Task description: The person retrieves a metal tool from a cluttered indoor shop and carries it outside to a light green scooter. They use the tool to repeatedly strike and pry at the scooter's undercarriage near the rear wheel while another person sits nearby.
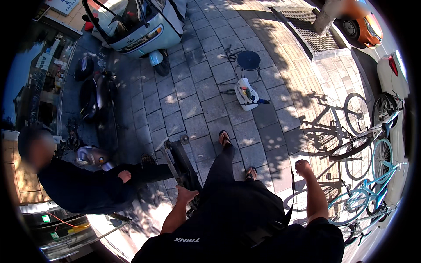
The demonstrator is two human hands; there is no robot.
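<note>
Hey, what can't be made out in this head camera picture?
In the head view:
- Black wheeled frame: near end hidden by the dark clothing.
- Right hand: palm hidden by its own curled fingers.
- White container: contents too small to identify.
- White car: cut off by the dark fisheye rim.

Forearms (174, 216) reach forward, left fingers (192, 193) gripping, right fingers (301, 164) fisted.

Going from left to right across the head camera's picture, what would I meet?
Dark parked scooter, left hand gripping a dark wheeled frame, round black stool, right hand, turquoise bicycle.
</note>
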